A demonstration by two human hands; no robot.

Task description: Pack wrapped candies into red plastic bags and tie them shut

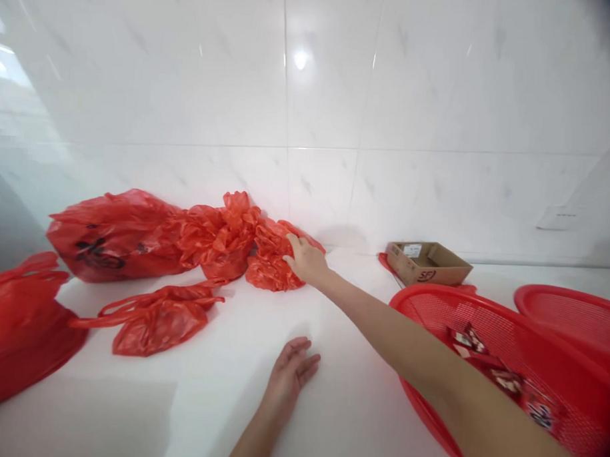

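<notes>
Contact noted: right hand [307,255] on crumpled red bag [268,257]

A tiled wall [330,89] backs a white counter [359,397]. At right, a red basket [433,291] partly covers a second basket [573,291]. A printed red bag [119,239] lies at left, near the wall. The crumpled red bag sits near the wall, right of centre among the bags. Behind the red basket stands a cardboard box [406,265]. The right hand's fingers press the bag; whether they grip it cannot be determined. The left hand [290,371] is unclenched, fingers loosely curled. Packets [474,340] lie inside the red basket.
</notes>
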